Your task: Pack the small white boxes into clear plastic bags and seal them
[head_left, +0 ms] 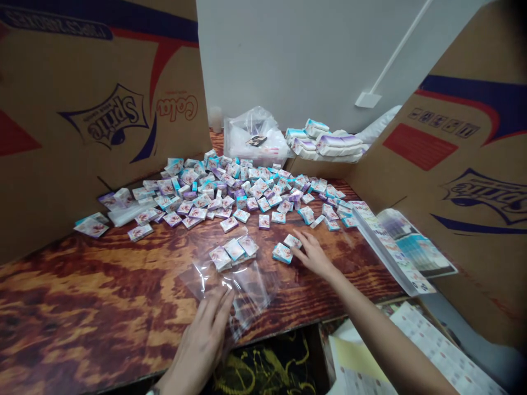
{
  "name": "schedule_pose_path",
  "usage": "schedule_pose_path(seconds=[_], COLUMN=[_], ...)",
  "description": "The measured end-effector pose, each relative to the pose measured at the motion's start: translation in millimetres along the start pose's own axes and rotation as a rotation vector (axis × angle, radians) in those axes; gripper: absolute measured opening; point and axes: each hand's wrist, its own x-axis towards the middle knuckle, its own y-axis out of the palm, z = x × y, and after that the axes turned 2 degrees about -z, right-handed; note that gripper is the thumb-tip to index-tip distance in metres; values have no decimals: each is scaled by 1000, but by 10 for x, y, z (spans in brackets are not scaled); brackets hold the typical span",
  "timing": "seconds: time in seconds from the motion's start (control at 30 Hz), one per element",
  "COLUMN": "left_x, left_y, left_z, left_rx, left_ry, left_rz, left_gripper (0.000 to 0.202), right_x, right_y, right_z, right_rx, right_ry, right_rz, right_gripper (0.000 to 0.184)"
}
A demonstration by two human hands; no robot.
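Left hand (200, 343): fingers (222, 310) splayed on clear plastic bag (249, 291), grip unclear; small packets (233, 250) lie at its upper edge. Right hand (315, 257): fingers (302, 240) released, tips touching a loose packet (292, 241) on the wood-grain counter (82, 307).

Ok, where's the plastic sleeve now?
In the head view, the clear plastic sleeve lies on the wooden table at center front, under the left hand, with small packets on its far end and the right hand to its right.

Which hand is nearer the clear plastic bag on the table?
Left. The left hand touches the clear plastic bag; the right hand is apart, to its right.
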Motion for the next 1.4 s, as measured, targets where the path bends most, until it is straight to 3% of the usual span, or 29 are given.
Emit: schedule_pose_path(seconds=[0.13, 0.3, 0.5, 0.67, 0.8, 0.93, 1.07, 1.27, 1.4], left_x=[10, 27, 27, 45, 43, 3, -14, 2, -5], left_y=[2, -14, -26, -36, -40, -2, 37, 17, 7], left_z=[1, -13, -5, -9, -10, 24, 47, 26, 43], left_rx=[25, 21, 13, 23, 32, 35, 34, 47, 61], left_ry=[10, 13, 4, 8, 18, 14, 1, 8, 18], left_rz=[6, 3, 6, 27, 10, 9, 29, 36, 4], left_gripper=[63, 63, 65, 67, 66, 70, 74, 72, 75], right_x=[19, 66, -70, -189, -198, -154, -107, -118, -148], right_y=[78, 30, -156, -104, -54, -70, -44, 168, 274], right_z=[215, 396, 472, 663, 682, 520, 302, 97, 69], right_rx=[-178, -222, 348, 607, 818, 987, 800, 194, -81], right_ry=[-113, -88, -147, -90, 79, 251, 218, -208, -301], right_rz=[67, 246, 72, -41, -63, -148, -194, -51, 26], right_gripper=[53, 47, 36, 29, 33, 32, 33, 31, 30])
